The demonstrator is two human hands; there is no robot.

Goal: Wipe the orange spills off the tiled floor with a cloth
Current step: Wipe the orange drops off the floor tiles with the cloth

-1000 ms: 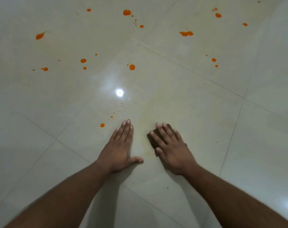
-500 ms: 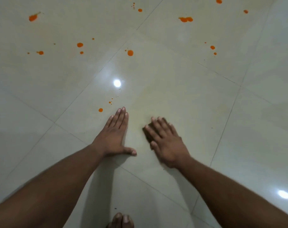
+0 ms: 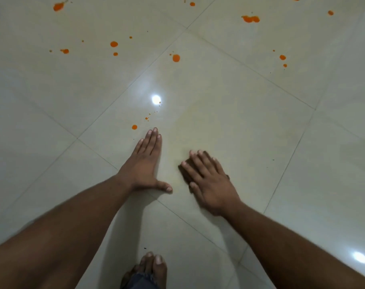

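Note:
My right hand [image 3: 208,180] lies flat with straight, spread fingers on a dark brown cloth [image 3: 185,170], pressing it to the pale tiled floor [image 3: 250,126]; only the cloth's left edge shows. My left hand [image 3: 145,165] rests flat on the floor beside it, fingers together, thumb out. A small orange spot [image 3: 134,127] sits just ahead of my left fingertips, with tiny droplets [image 3: 146,118] beyond. Farther off lie several orange spills, among them a round spot [image 3: 176,58], a larger blotch [image 3: 250,19] and a spot at far left [image 3: 57,6]. A faint yellowish smear covers the tile ahead of my right hand.
My bare toes [image 3: 152,265] and a bit of denim hem show at the bottom edge between my forearms. Ceiling lights glare off the glossy tile [image 3: 156,99] and at the lower right [image 3: 360,257]. Grout lines cross the floor diagonally.
The view has tilted down and back, so the far spills sit higher in frame and my toes have come into view. Both hands stay flat on the floor, the right still on the cloth.

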